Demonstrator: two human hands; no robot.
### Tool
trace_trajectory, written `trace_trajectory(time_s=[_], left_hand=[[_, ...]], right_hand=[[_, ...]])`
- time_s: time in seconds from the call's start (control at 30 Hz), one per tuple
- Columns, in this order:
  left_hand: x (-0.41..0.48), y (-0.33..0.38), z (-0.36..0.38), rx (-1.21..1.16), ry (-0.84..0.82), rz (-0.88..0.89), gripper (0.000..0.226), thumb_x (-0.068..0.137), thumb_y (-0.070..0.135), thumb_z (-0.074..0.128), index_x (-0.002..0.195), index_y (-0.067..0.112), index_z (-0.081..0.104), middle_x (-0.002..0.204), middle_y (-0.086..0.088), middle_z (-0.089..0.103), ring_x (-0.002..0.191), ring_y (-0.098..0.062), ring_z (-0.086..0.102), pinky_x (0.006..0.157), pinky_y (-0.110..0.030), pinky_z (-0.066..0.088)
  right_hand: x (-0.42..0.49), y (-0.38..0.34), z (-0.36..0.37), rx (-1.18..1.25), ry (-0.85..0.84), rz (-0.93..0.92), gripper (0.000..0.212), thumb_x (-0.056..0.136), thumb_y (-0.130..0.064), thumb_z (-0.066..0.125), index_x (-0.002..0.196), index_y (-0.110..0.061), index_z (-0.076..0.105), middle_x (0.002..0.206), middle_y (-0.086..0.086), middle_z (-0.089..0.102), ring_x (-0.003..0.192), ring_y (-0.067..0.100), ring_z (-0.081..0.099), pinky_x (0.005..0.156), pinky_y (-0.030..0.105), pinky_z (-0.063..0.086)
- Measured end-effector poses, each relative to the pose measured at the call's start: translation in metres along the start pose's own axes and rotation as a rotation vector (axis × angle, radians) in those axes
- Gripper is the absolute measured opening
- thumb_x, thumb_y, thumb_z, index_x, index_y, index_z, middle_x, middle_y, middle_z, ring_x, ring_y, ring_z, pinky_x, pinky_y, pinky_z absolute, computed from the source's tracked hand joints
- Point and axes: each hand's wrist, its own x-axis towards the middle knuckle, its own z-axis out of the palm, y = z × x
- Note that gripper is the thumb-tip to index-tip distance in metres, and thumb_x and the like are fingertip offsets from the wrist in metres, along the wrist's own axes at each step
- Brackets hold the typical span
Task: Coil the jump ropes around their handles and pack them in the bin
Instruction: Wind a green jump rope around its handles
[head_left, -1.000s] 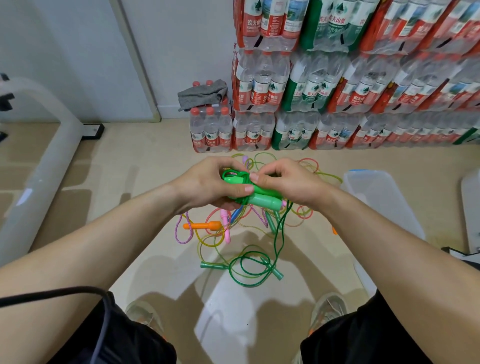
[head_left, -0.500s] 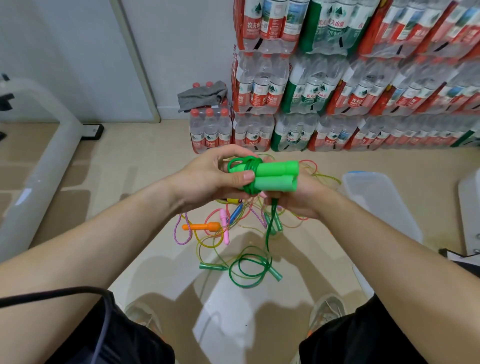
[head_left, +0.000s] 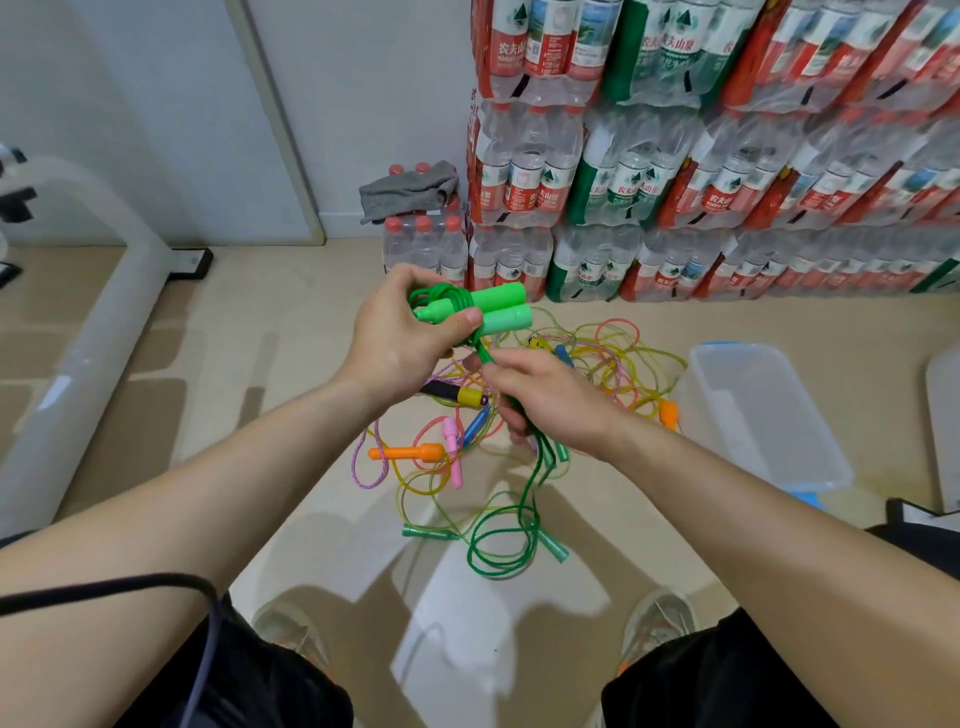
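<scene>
My left hand (head_left: 402, 338) grips two bright green handles (head_left: 501, 309) held side by side, with green cord wound around their left ends. My right hand (head_left: 545, 397) is below them, closed on the loose green cord (head_left: 530, 499), which hangs down to loops on the floor. A tangled pile of coloured jump ropes (head_left: 613, 364) lies on the floor beneath, with an orange handle (head_left: 410, 453), a pink handle (head_left: 451, 441) and a yellow-and-black handle (head_left: 457, 395). The clear plastic bin (head_left: 810, 457) stands at the right, with nothing visible inside.
Stacked packs of water bottles (head_left: 675, 171) fill the back right. A grey cloth (head_left: 408, 189) lies on a low pack. A white curved frame (head_left: 78, 332) stands at the left. My shoes (head_left: 657, 618) are at the bottom.
My right hand has let go of the handles and dropped down to grasp the hanging cord. My left hand now holds the handles alone, slightly higher.
</scene>
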Motion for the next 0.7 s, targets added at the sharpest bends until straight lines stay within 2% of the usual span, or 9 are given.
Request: trace_trajectory(time_s=[0.03, 0.1, 0.2, 0.3, 0.37, 0.43, 0.5, 0.57, 0.7], left_hand=[[0.001, -0.001, 0.000, 0.063, 0.016, 0.012, 0.040, 0.070, 0.046, 0.085, 0.098, 0.041, 0.056, 0.101, -0.003, 0.065, 0.086, -0.029, 0.072, 0.076, -0.049, 0.061], [0.003, -0.005, -0.001, 0.128, 0.050, 0.005, 0.041, 0.063, 0.056, 0.080, 0.092, 0.044, 0.054, 0.100, 0.000, 0.066, 0.088, -0.028, 0.071, 0.078, -0.051, 0.060], [0.007, -0.006, -0.001, 0.042, 0.073, -0.050, 0.041, 0.076, 0.031, 0.085, 0.102, 0.025, 0.055, 0.107, -0.010, 0.063, 0.087, -0.029, 0.072, 0.071, -0.048, 0.062], [0.011, -0.010, 0.002, 0.055, 0.037, -0.045, 0.041, 0.079, 0.022, 0.085, 0.106, 0.018, 0.054, 0.108, -0.012, 0.062, 0.089, -0.030, 0.071, 0.072, -0.047, 0.063], [0.009, -0.007, 0.001, 0.116, -0.034, -0.019, 0.044, 0.069, 0.036, 0.087, 0.101, 0.029, 0.056, 0.104, -0.007, 0.063, 0.092, -0.030, 0.070, 0.077, -0.050, 0.061], [0.009, -0.006, 0.000, 0.170, -0.137, 0.003, 0.046, 0.064, 0.044, 0.085, 0.099, 0.034, 0.057, 0.103, -0.005, 0.065, 0.091, -0.029, 0.070, 0.080, -0.051, 0.060], [0.006, -0.003, 0.003, 0.230, -0.247, 0.070, 0.044, 0.073, 0.030, 0.087, 0.106, 0.026, 0.059, 0.100, -0.002, 0.066, 0.088, -0.021, 0.069, 0.080, -0.044, 0.059], [0.001, 0.000, 0.007, 0.249, -0.358, 0.124, 0.039, 0.079, 0.015, 0.084, 0.111, 0.016, 0.060, 0.097, -0.003, 0.065, 0.082, -0.014, 0.065, 0.075, -0.036, 0.058], [-0.012, 0.012, 0.010, -0.038, -0.539, -0.003, 0.035, 0.081, 0.002, 0.077, 0.109, 0.014, 0.061, 0.100, -0.016, 0.063, 0.084, -0.026, 0.068, 0.074, -0.043, 0.063]], right_hand=[[-0.001, -0.001, -0.001, -0.050, -0.003, -0.002, 0.024, 0.105, -0.021, 0.048, 0.087, -0.012, 0.061, 0.055, 0.006, 0.051, 0.052, 0.022, 0.046, 0.056, 0.039, 0.044], [-0.001, -0.002, -0.005, -0.147, 0.014, -0.024, 0.026, 0.102, -0.022, 0.051, 0.091, 0.000, 0.060, 0.058, 0.002, 0.061, 0.053, 0.020, 0.049, 0.056, 0.040, 0.045], [-0.003, -0.005, -0.015, -0.182, 0.011, -0.078, 0.028, 0.098, -0.029, 0.057, 0.078, -0.012, 0.066, 0.059, 0.001, 0.062, 0.057, 0.018, 0.054, 0.064, 0.043, 0.047], [-0.006, -0.012, -0.027, -0.218, 0.027, -0.087, 0.021, 0.099, -0.027, 0.059, 0.090, -0.016, 0.074, 0.058, 0.001, 0.049, 0.054, 0.011, 0.045, 0.059, 0.034, 0.038], [-0.005, -0.017, -0.035, -0.380, 0.125, -0.133, 0.019, 0.098, -0.026, 0.061, 0.096, -0.014, 0.076, 0.061, 0.002, 0.055, 0.055, 0.005, 0.046, 0.058, 0.028, 0.037], [-0.004, -0.023, -0.041, -0.495, 0.234, -0.189, 0.012, 0.095, -0.026, 0.065, 0.090, -0.022, 0.076, 0.063, -0.010, 0.061, 0.057, -0.001, 0.051, 0.056, 0.018, 0.038], [0.000, -0.025, -0.047, -0.437, 0.300, -0.249, 0.007, 0.089, -0.024, 0.073, 0.083, -0.029, 0.074, 0.070, -0.016, 0.066, 0.065, -0.004, 0.059, 0.066, 0.020, 0.045], [0.004, -0.022, -0.053, -0.330, 0.298, -0.282, 0.015, 0.083, -0.021, 0.080, 0.078, -0.030, 0.069, 0.073, -0.018, 0.068, 0.072, -0.001, 0.063, 0.072, 0.025, 0.050], [0.004, -0.020, -0.066, -0.224, 0.202, -0.307, 0.016, 0.082, -0.017, 0.083, 0.079, -0.024, 0.069, 0.067, -0.018, 0.066, 0.069, 0.001, 0.060, 0.070, 0.022, 0.047]])
